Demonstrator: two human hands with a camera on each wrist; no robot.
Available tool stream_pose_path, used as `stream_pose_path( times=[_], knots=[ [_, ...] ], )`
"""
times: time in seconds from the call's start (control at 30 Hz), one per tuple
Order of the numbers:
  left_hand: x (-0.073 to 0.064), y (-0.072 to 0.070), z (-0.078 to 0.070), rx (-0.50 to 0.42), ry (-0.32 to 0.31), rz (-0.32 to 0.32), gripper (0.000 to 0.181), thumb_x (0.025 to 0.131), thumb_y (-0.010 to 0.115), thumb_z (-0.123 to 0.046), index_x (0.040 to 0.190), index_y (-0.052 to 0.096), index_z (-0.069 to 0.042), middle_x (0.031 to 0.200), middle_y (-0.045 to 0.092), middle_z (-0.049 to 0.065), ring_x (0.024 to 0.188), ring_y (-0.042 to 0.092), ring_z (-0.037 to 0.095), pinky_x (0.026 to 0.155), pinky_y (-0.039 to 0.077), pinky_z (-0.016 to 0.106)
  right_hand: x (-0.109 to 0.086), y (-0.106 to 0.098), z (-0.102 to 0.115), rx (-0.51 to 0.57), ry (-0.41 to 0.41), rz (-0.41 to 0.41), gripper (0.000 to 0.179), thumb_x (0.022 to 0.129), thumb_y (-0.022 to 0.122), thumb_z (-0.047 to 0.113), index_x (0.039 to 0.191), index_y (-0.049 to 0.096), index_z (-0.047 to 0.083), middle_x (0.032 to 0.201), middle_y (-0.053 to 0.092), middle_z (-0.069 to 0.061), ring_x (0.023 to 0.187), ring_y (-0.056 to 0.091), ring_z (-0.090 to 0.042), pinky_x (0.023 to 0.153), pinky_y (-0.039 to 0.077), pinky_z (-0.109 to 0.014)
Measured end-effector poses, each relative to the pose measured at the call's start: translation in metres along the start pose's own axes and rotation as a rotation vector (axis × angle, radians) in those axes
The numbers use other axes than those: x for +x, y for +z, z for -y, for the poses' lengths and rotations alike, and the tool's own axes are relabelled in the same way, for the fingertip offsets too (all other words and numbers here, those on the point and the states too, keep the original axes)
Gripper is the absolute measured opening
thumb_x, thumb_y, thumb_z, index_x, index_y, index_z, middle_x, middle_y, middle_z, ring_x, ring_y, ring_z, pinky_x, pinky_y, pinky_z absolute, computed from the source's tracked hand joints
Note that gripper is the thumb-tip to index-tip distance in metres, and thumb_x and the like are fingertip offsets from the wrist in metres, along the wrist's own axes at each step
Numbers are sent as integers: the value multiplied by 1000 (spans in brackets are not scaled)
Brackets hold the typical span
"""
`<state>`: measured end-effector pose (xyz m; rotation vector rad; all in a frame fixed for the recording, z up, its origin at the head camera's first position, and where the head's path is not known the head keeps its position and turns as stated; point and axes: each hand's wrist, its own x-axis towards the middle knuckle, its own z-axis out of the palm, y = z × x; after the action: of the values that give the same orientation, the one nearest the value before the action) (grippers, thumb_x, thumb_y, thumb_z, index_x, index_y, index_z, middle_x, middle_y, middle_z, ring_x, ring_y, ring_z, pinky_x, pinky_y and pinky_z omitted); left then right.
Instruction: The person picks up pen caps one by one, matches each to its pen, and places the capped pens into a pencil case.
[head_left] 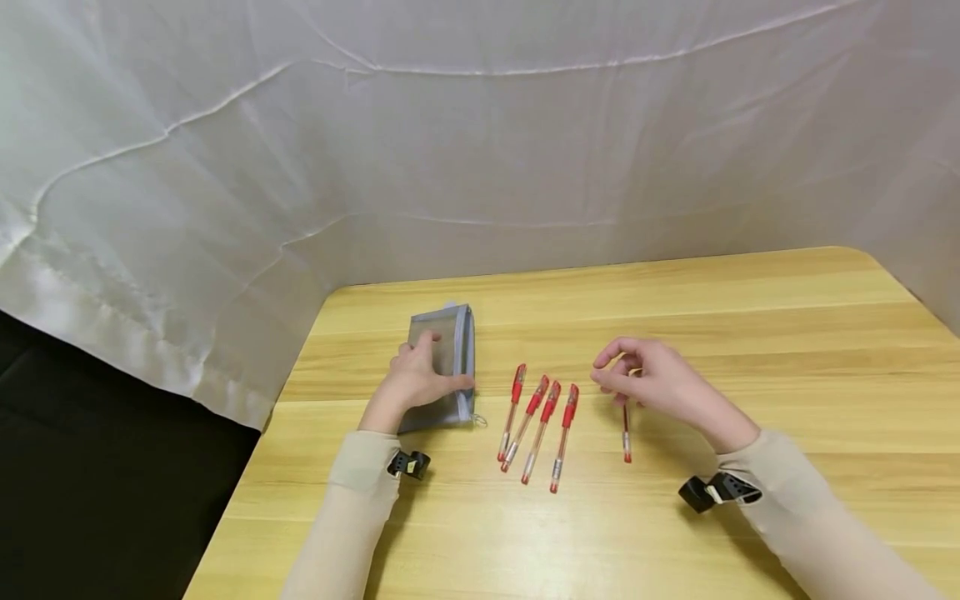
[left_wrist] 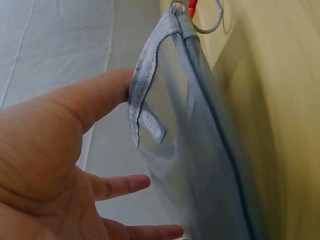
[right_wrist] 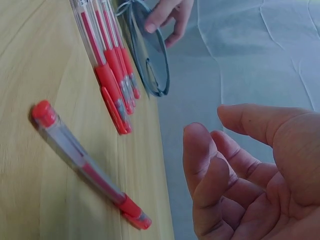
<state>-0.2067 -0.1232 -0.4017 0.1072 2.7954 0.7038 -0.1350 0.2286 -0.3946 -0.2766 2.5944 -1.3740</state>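
Just left of centre, left hand [head_left: 416, 382] spreads on mesh pouch [head_left: 446, 357]; right of centre, right hand [head_left: 652, 382], loosely curled, empty, hovers near lone red pen [head_left: 627, 443].

Right fingers [head_left: 622, 384] are hiding the lone pen's [head_left: 627, 440] cap in head view; left fingers [head_left: 426, 343] are covering some pouch [head_left: 445, 323]. Label [left_wrist: 152, 125] print is blurring. Desk's [head_left: 750, 325] near edge is running out of frame.
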Motion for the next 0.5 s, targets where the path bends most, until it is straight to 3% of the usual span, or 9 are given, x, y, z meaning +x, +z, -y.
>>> stream_pose_path(
  times=[0.37, 0.5],
  knots=[
    [3, -2, 5, -34, 9, 17, 84, 98, 76, -47, 163, 35, -13, 166, 40, 30, 154, 36, 53, 120, 38, 72, 0, 6, 5, 20, -17, 12, 27, 102, 74, 26, 117, 68, 5, 91, 76, -14, 76, 75, -27, 63, 57, -29],
    [3, -5, 8, -32, 29, 28, 81, 98, 77, -43, 162, 37, -11, 164, 44, 29, 153, 40, 51, 120, 39, 70, 4, 14, 7, 15, -37, 32, 25, 103, 74, 25, 115, 68, 4, 91, 77, -15, 76, 75, -27, 66, 59, -31]
  ],
)
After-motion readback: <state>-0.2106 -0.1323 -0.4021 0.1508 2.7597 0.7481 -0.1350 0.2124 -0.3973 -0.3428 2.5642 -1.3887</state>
